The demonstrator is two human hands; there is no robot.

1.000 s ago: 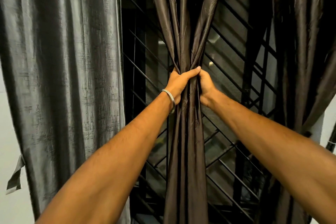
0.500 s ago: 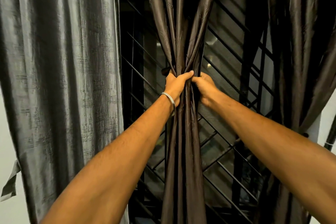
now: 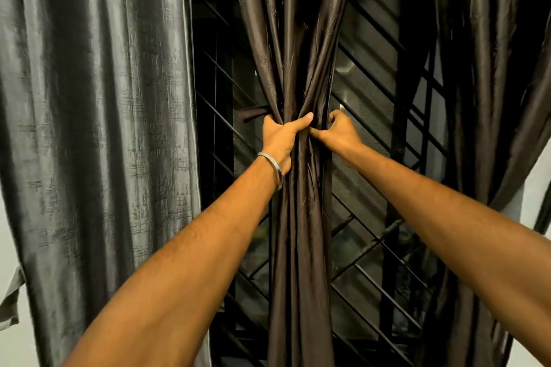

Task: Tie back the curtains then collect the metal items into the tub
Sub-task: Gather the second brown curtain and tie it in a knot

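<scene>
A dark brown middle curtain (image 3: 301, 39) hangs bunched into a narrow column in front of a dark window. My left hand (image 3: 281, 135), with a metal bangle on its wrist, is clenched around the bunch at mid height. My right hand (image 3: 340, 131) grips the same bunch from the right, thumb pressed into the folds. A strip of dark fabric, a tie-back end (image 3: 253, 113), sticks out to the left just above my left hand. No tub or metal items are in view.
A wide grey curtain (image 3: 98, 128) hangs loose at the left, with a tie strap (image 3: 10, 301) dangling at its lower left edge. Another dark curtain (image 3: 489, 98) hangs gathered at the right. Behind the curtains is a black window grille (image 3: 381, 247) with diagonal bars.
My right hand has shifted from behind the bunch to its right side, now apart from my left thumb. The view has tilted slightly; both hands stay on the curtain at the same height.
</scene>
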